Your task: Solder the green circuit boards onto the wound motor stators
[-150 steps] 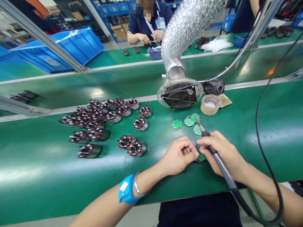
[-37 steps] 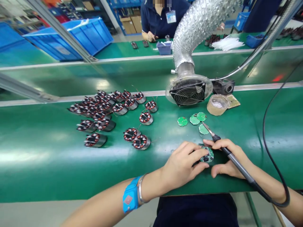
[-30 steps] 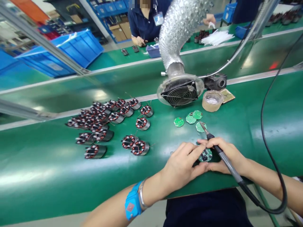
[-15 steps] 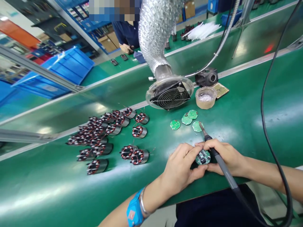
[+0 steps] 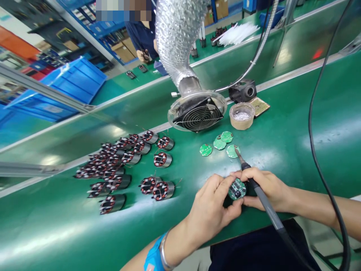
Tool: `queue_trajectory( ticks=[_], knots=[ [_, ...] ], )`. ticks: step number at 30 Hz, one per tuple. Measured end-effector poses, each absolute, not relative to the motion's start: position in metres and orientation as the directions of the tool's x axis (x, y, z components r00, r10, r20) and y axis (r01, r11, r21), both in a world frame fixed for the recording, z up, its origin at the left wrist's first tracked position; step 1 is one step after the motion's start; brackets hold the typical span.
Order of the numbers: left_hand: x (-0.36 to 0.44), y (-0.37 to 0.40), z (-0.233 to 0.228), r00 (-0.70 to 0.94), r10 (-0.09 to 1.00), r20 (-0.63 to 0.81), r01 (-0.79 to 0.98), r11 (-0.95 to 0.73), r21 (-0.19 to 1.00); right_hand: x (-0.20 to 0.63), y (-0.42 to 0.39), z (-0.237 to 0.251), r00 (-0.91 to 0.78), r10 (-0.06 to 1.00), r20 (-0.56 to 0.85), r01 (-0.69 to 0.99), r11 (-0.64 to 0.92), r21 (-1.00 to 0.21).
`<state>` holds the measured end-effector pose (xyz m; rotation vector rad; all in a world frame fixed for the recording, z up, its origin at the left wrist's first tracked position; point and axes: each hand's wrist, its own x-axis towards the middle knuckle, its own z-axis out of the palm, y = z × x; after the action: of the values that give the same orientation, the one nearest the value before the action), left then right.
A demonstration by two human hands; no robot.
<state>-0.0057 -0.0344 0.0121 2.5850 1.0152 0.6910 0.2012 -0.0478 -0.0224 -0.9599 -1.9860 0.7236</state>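
Between my two hands is a round green circuit board [image 5: 237, 189] with dark parts on its face; what lies beneath it is hidden. My left hand [image 5: 207, 210] is closed on its left side, fingers above and thumb below. My right hand [image 5: 267, 190] has a soldering iron [image 5: 265, 201] in its grip, while its fingertips also touch the board's right edge. The iron's tip points up and away, in front of a loose light-green board [image 5: 231, 151]; whether they touch I cannot tell. Several more round boards [image 5: 219, 142] lie just beyond, some overlapping.
A fume extractor hood [image 5: 199, 113] hangs over the bench. To its right are a tub of shiny solder material [image 5: 241, 116], a sponge tray [image 5: 261, 107] and a black holder [image 5: 243, 91]. Several wound motor stators [image 5: 113, 160] stand at left. The iron's black cable [image 5: 311, 124] loops at right. A co-worker sits opposite.
The whole view has shifted slightly, with bench items a little further left. Both hands keep their hold on the board and iron. The co-worker's hand has risen a little.
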Motion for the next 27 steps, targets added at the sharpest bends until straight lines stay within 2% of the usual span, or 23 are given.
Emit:
queue_trajectory(
  ticks=[5,10,14,16,18,20,23,25,27],
  knots=[
    [-0.005,-0.037,0.005,0.605,0.724,0.332,0.609,-0.689,0.393,0.199,-0.051,-0.021,-0.389,0.822,0.416,0.398,0.557,-0.729],
    [-0.001,-0.043,0.002,0.58,0.742,0.337,0.628,-0.671,0.396,0.198,-0.056,-0.023,-0.407,0.786,0.465,0.448,0.615,-0.649],
    [0.0,-0.043,0.004,0.572,0.754,0.322,0.589,-0.652,0.478,0.199,-0.06,-0.025,-0.437,0.76,0.481,0.483,0.65,-0.587],
    [-0.002,-0.037,0.006,0.576,0.767,0.282,0.519,-0.61,0.599,0.199,-0.061,-0.026,-0.412,0.777,0.476,0.491,0.63,-0.602],
    [-0.007,-0.028,0.007,0.568,0.805,0.171,0.413,-0.459,0.787,0.2,-0.061,-0.026,-0.372,0.799,0.471,0.49,0.601,-0.631],
    [-0.012,-0.018,0.007,0.56,0.829,-0.022,0.306,-0.181,0.935,0.201,-0.06,-0.026,-0.346,0.818,0.459,0.494,0.575,-0.652],
    [-0.016,-0.007,0.001,0.561,0.785,-0.263,0.193,0.185,0.964,0.202,-0.06,-0.026,-0.32,0.853,0.412,0.526,0.522,-0.672],
    [-0.015,-0.006,-0.003,0.542,0.787,-0.295,0.179,0.234,0.956,0.203,-0.061,-0.026,-0.311,0.867,0.391,0.542,0.499,-0.676],
    [-0.013,-0.008,-0.006,0.493,0.846,-0.201,0.231,0.095,0.968,0.204,-0.061,-0.027,-0.313,0.867,0.387,0.548,0.498,-0.672]
  ],
)
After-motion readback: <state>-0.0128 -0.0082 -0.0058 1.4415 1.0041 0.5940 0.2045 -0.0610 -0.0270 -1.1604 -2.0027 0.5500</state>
